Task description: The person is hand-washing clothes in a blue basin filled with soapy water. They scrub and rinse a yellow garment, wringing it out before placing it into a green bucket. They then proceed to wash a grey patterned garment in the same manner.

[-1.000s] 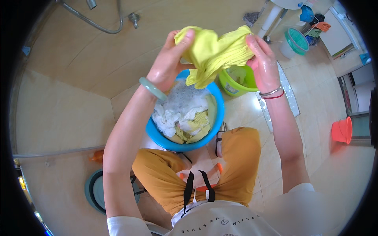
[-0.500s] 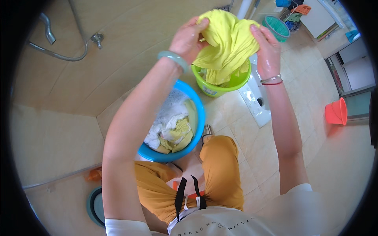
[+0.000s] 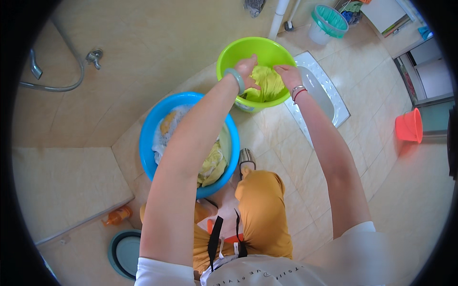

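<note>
A yellow cloth [image 3: 265, 85] lies bunched inside a bright green basin [image 3: 230, 49]. Over the basin's left side is my left hand [image 3: 247, 71], empty, its thumb and fingers apart beside the cloth. My right hand [image 3: 289, 77] is at the basin's right rim, with its fingers stretched toward the cloth's upper edge; I see no fabric gripped in it. Nearer to me stands a blue basin [image 3: 148, 138] with suds, white fabric and a pale yellow-green garment [image 3: 214, 164]. My left forearm hides part of that basin.
A white squat toilet [image 3: 341, 112] is set in the floor right of the green basin. Behind it stands a lined bin [image 3: 320, 34]. A red bucket [image 3: 408, 126] is at far right. An orange bottle [image 3: 117, 216] and a grey-green basin [image 3: 125, 252] are at lower left.
The yellow cloth, held up between both hands before, is now down in the green basin. Both hands have lowered toward me, and my left hand has let go.
</note>
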Demonstrator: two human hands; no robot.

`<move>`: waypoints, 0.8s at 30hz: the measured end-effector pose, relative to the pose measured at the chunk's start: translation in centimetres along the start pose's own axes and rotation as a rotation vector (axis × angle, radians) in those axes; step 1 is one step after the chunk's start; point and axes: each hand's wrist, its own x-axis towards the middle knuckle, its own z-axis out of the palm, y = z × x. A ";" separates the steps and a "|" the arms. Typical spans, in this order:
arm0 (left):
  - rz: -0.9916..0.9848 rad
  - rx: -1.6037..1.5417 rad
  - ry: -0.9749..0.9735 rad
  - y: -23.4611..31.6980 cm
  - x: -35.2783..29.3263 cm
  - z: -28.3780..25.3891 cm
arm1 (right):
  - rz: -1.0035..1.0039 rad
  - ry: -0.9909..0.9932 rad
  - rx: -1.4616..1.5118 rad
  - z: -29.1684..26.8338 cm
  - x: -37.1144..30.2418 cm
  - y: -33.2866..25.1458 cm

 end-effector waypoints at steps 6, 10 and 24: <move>0.013 -0.018 -0.125 -1.3 -1.0 -5.3 | 0.240 -0.257 0.569 2.9 -4.5 -4.1; 0.098 0.067 -0.104 -1.8 -4.0 -11.7 | 0.228 -0.523 0.746 7.3 -6.1 -6.0; -0.048 -0.196 0.256 -19.1 -16.4 -34.5 | 0.447 -1.141 0.558 32.4 -17.0 -2.1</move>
